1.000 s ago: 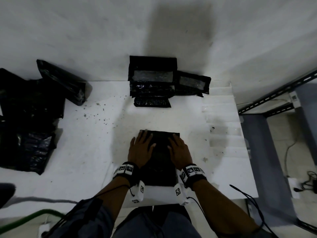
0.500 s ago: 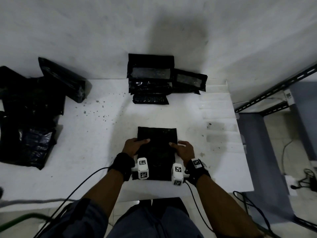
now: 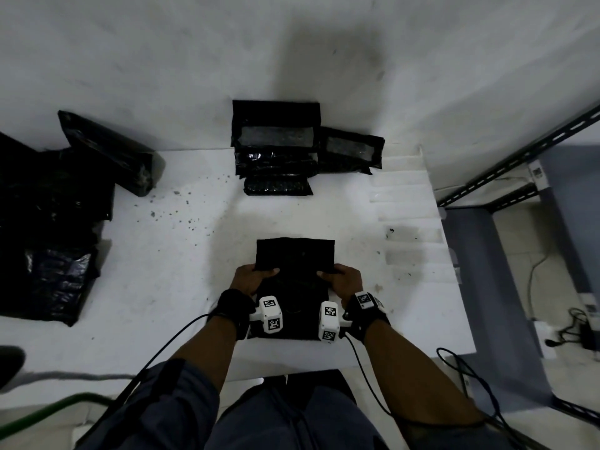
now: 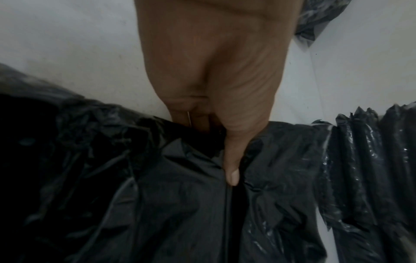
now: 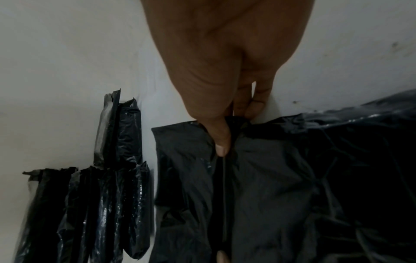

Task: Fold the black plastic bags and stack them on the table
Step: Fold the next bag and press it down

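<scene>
Storeroom-like workspace, bare white wall, slotted metal shelving

Dim, noisy pictures with wide-angle bending at the edges; wrist views blur slightly, shadows soft.

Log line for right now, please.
fold | left hand and right hand pinch bag side edges | bag on table | folded stack behind

One black bag lies at lower centre, pinched by two hands: left hand and right hand. At upper centre, about four folded bags are stacked. At left, one loose heap; its count is unclear.
</scene>
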